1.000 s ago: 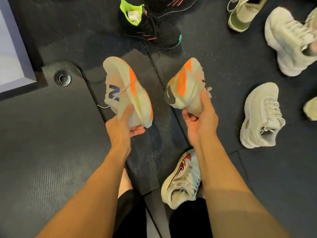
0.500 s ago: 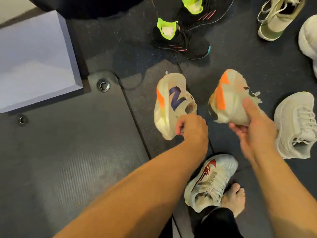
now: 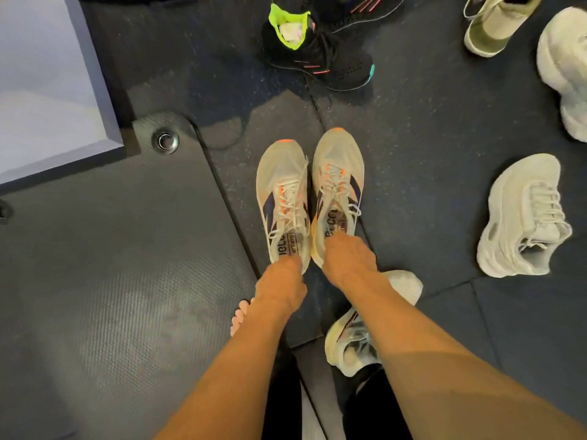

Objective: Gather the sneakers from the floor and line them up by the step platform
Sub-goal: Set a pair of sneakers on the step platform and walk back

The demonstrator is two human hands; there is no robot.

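Pale mesh left sneaker, heel gripped by our left hand, sits just beside the matching right sneaker, gripped likewise by our right hand, with the grey textured mat edge at nine o'clock and open dark floor at twelve.

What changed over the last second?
The left sneaker and right sneaker went from tilted in mid-air to upright on the floor, side by side, toes away. The left hand and right hand still grip their heels. The black sneaker and white sneaker stayed put.

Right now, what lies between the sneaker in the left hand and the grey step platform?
In the head view, the rounded corner of a dark mat, with a metal eyelet, lies between the sneaker and the step platform.
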